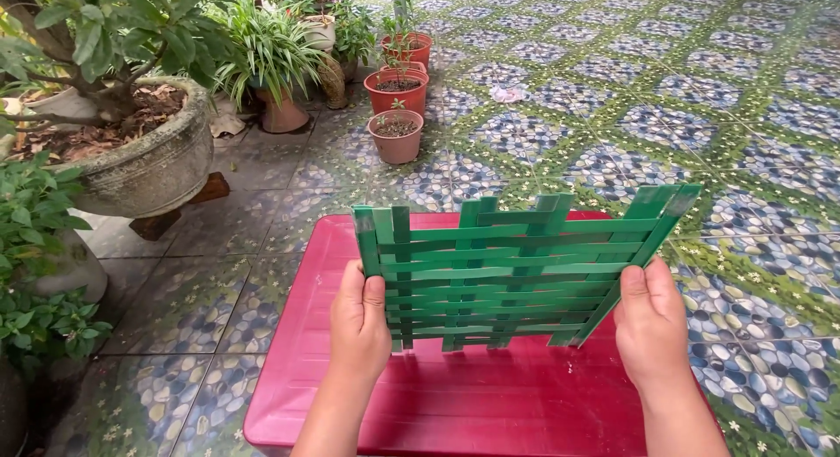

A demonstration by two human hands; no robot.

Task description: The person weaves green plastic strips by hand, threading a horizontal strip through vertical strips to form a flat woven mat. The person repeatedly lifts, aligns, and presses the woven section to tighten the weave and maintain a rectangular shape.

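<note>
A woven mat of flat green plastic strips [499,278] is held upright above a red plastic table [490,404]. My left hand [360,321] grips its left edge, thumb on the near face. The mat's right edge is pinched by my right hand [649,321]. Loose strip ends stick out at the top and along the bottom of the mat. The mat's lower edge hangs just over the red surface; I cannot tell if it touches.
The floor is patterned tile with pebble and flower designs [665,116]. Several terracotta pots [396,135] stand at the back. A large stone planter with a small tree [140,151] and leafy plants [35,247] fill the left side.
</note>
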